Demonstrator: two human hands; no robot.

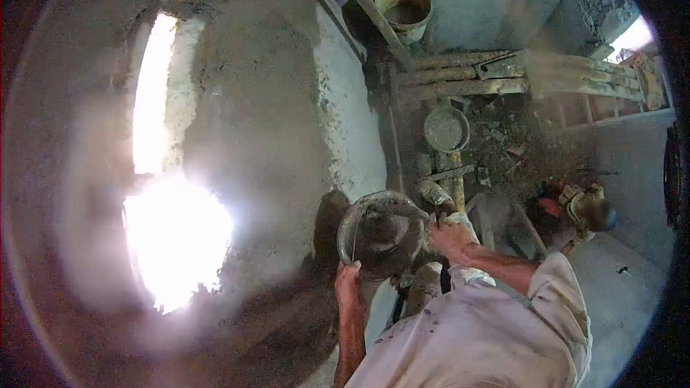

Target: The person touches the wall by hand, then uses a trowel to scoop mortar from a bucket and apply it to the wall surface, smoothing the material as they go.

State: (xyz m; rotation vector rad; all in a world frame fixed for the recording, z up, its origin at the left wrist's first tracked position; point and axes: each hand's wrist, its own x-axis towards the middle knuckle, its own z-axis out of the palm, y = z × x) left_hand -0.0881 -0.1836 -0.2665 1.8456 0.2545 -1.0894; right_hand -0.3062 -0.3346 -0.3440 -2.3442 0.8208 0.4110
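A round, mortar-stained basin [346, 236] is tipped in front of my body, close to the wall. Its dark inside faces me, and I cannot make out what it contains. My left hand [348, 282] is closed on the rim at the near left side. At the right side of the basin is my right hand [453, 241], its fingers closed at the rim and partly hidden. Just beyond my right hand lies a pale, dirty wrapped shape [433, 192] with something dark against it.
Wet plaster covers the wall [251, 100] on the left, around a bright window opening [153, 93]. Ahead are a pan of grey mortar [444, 129], wooden poles [460, 88] and a bucket [419, 31]. Rubble [503, 144] litters the floor. Another person [581, 205] is low at the right.
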